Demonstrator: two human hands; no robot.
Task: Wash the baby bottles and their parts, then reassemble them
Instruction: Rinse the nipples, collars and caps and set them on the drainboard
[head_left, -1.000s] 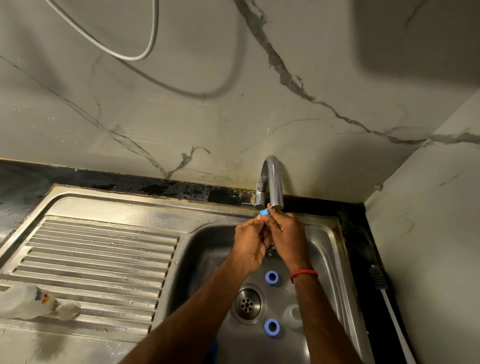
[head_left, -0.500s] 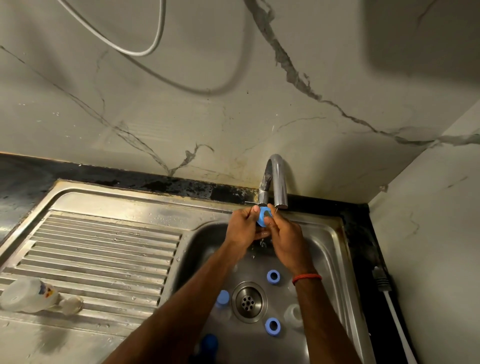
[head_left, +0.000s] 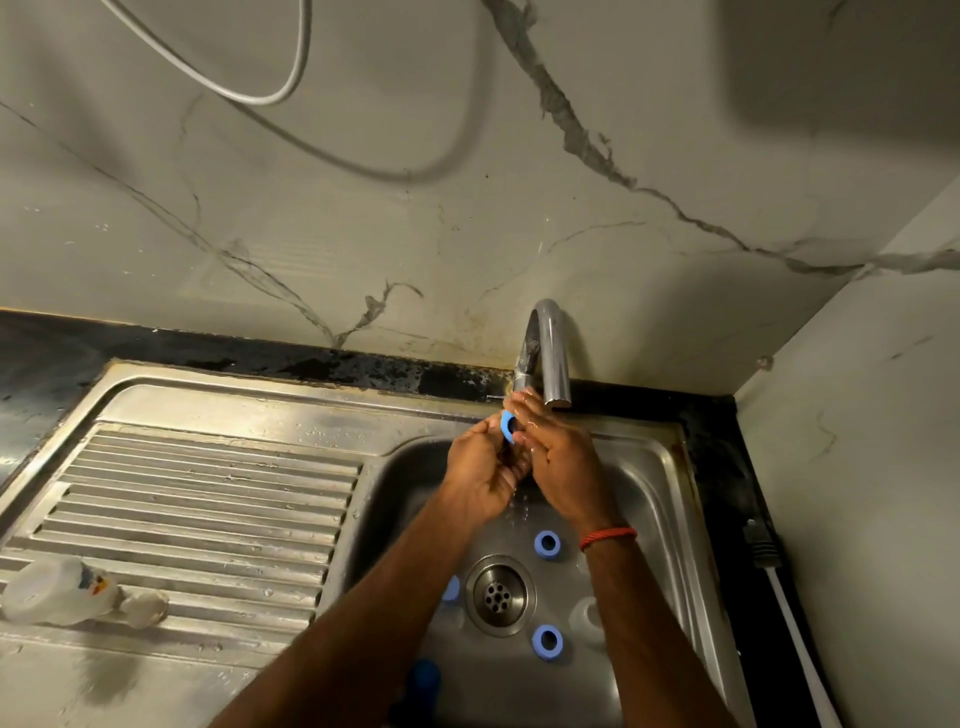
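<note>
In the head view we see both hands raised together at the back edge of the sink basin, just under the spout of the chrome tap. The left hand has its fingers curled and pinches a blue ring, held on edge with its hole facing sideways. The right hand lies against it, its wet fingers stretched out fairly straight towards the spout and touching the ring's side rather than closing round it. A red thread circles the right wrist.

On the basin floor we find the drain near the middle. One loose blue collar lies just behind it to the right, a second collar just in front of it to the right, and a third blue piece shows at the drain's left, half hidden by the left forearm. A clear part sits by the basin's right wall, partly behind the right forearm.

On the drainboard, near its front left corner, a baby bottle lies on its side with a pale teat touching its right end. A white cable runs along the dark worktop at the basin's right edge.
</note>
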